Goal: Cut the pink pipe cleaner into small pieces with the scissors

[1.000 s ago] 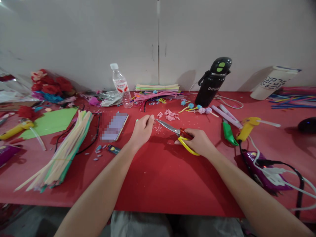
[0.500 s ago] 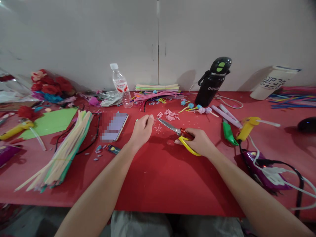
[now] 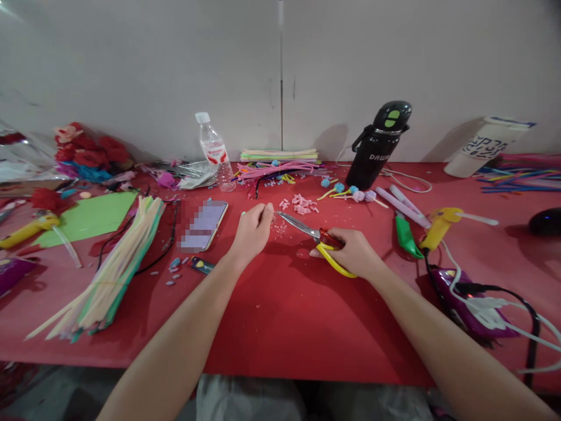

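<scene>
Scissors (image 3: 315, 234) in the right hand's (image 3: 350, 252) closed grip, pink pieces (image 3: 303, 204) beyond
Left thumb and fingers pressed together; whether the left hand (image 3: 254, 231) pinches anything, I cannot tell.

Black flask (image 3: 373, 152): white lettering "DAW", remainder hard to read. White cup (image 3: 484, 147): dark lettering, not reliably legible. Clear bottle (image 3: 217, 153): red label script, unreadable.
</scene>
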Motion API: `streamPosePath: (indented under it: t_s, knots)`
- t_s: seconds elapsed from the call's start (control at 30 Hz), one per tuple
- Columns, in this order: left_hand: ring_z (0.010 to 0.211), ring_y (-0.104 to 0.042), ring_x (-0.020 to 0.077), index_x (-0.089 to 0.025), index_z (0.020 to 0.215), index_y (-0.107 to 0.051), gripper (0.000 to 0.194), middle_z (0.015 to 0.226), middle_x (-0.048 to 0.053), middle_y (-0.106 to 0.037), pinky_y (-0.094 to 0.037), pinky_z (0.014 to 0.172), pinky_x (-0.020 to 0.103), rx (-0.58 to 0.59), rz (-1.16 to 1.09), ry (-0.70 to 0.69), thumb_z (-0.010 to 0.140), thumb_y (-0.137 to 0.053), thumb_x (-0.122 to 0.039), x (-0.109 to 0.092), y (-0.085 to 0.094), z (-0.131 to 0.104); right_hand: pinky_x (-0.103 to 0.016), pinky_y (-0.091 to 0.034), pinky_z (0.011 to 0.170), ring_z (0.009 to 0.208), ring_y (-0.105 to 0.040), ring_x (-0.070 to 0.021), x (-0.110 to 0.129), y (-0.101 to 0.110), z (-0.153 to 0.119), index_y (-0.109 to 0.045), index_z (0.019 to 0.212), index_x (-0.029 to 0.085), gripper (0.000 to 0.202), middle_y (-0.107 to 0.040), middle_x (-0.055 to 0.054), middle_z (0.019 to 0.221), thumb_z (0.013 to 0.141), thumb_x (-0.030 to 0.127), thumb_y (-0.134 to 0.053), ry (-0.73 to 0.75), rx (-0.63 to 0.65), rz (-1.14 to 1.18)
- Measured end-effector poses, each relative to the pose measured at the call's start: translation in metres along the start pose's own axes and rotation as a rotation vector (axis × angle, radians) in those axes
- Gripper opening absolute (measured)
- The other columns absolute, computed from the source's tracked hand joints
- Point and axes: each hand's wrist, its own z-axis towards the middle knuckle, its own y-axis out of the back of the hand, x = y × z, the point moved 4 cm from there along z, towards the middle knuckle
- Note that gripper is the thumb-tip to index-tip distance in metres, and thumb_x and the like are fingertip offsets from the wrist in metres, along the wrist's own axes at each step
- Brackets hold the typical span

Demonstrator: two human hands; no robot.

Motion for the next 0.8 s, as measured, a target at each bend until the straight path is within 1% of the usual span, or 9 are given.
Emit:
streamPosePath:
  t_s: [0.13, 0.27, 0.4, 0.6, 0.8]
  knots:
    - [0.054, -0.045, 0.0107, -0.017, 0.068, -0.050, 0.042, 0.058, -0.001, -0.048, -0.033, 0.050, 0.022, -0.003, -0.006, 0.009, 0.090, -0.033, -0.048, 0.0008, -0.0007, 0.0000, -0.022, -0.021, 0.045, 0.055, -0.025, -0.0093, -0.0011, -0.0004, 0.0004, -0.045, 0.060, 0.018, 0.050, -0.034, 0.004, 0.057, 0.062, 0.063, -0.066, 0.000, -0.011, -0.002]
    - [0.054, -0.045, 0.0104, -0.017, 0.068, -0.050, 0.041, 0.056, -0.001, -0.046, -0.032, 0.051, 0.022, 0.002, -0.007, -0.005, 0.091, -0.033, -0.047, 0.0014, -0.0021, 0.0002, -0.022, -0.020, 0.045, 0.055, -0.025, -0.0091, 0.0002, -0.0005, 0.0007, -0.044, 0.060, 0.018, 0.049, -0.032, 0.005, 0.057, 0.064, 0.061, -0.066, 0.012, -0.014, -0.003]
    - [0.054, -0.045, 0.0104, -0.017, 0.068, -0.050, 0.042, 0.057, -0.001, -0.047, -0.033, 0.051, 0.022, 0.003, -0.011, 0.004, 0.091, -0.033, -0.048, 0.0026, -0.0030, -0.0001, -0.022, -0.019, 0.046, 0.056, -0.024, -0.0093, 0.0014, 0.0005, 0.0015, -0.043, 0.059, 0.018, 0.051, -0.031, 0.005, 0.056, 0.063, 0.063, -0.066, 0.021, -0.016, -0.005]
    - [0.053, -0.045, 0.0102, -0.017, 0.068, -0.050, 0.041, 0.057, -0.001, -0.046, -0.032, 0.049, 0.022, 0.015, -0.027, 0.017, 0.090, -0.033, -0.048, 0.0040, -0.0027, 0.0005, -0.023, -0.018, 0.046, 0.055, -0.023, -0.0092, 0.0015, 0.0005, 0.0018, -0.041, 0.057, 0.018, 0.055, -0.030, 0.004, 0.055, 0.062, 0.067, -0.063, 0.022, -0.034, -0.015]
    - [0.051, -0.042, 0.0100, -0.017, 0.069, -0.051, 0.040, 0.056, -0.002, -0.044, -0.031, 0.046, 0.022, 0.032, -0.024, 0.016, 0.090, -0.034, -0.047, 0.0018, -0.0016, -0.0001, -0.023, -0.018, 0.045, 0.054, -0.024, -0.0090, 0.0021, 0.0001, 0.0023, -0.042, 0.057, 0.018, 0.053, -0.030, 0.004, 0.055, 0.063, 0.065, -0.064, 0.028, -0.043, -0.012]
